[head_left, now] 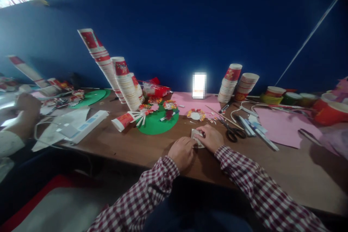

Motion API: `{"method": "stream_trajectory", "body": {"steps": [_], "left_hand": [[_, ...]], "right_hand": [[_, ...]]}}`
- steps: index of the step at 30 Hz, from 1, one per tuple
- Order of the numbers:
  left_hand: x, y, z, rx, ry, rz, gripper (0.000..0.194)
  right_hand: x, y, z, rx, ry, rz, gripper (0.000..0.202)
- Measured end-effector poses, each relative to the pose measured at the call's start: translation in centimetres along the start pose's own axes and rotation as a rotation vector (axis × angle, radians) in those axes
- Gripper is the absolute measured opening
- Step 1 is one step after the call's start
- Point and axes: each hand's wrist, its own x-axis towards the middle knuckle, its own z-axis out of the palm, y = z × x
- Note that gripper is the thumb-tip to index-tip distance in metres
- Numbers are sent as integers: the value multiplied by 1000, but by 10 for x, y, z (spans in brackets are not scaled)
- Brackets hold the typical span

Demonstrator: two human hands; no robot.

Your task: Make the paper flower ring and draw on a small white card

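Both hands meet over a small off-white piece of paper or card near the table's front edge. My left hand has its fingers curled together at the near left side of the piece. From the right, my right hand presses closed fingers on its upper part, covering much of it. Just beyond lies a cut paper-cup flower with a white round centre and red-yellow petals. Black-handled scissors rest close to my right hand.
Tall paper-cup stacks lean at the left, with shorter stacks at the right. A green round sheet carries cut cups. Markers, pink paper and a white power strip lie around. A co-worker's hand is at far left.
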Motion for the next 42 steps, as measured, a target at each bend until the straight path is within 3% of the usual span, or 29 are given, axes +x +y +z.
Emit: {"method": "stream_trajectory", "body": {"steps": [10,14,20,27,35,42], "left_hand": [[0,0,2,-43,-13,28,25],[1,-8,-4,-184,10,-88,31],[34,-34,-17,-222,-4,-270,25],[74,-43,-4,-172,-90,-455,25],[86,-50,-4,-245,-144,-501,22],[92,-54,5,-460,-221,-566,25]], "right_hand": [[-1,0,0,-31,-6,-9,22],[0,0,0,-43,-20,-12,22],[2,3,0,-64,-42,-42,22],[2,4,4,-91,-36,-42,23],[2,4,6,-59,-23,4,38],[1,3,5,-41,-27,13,40]]}}
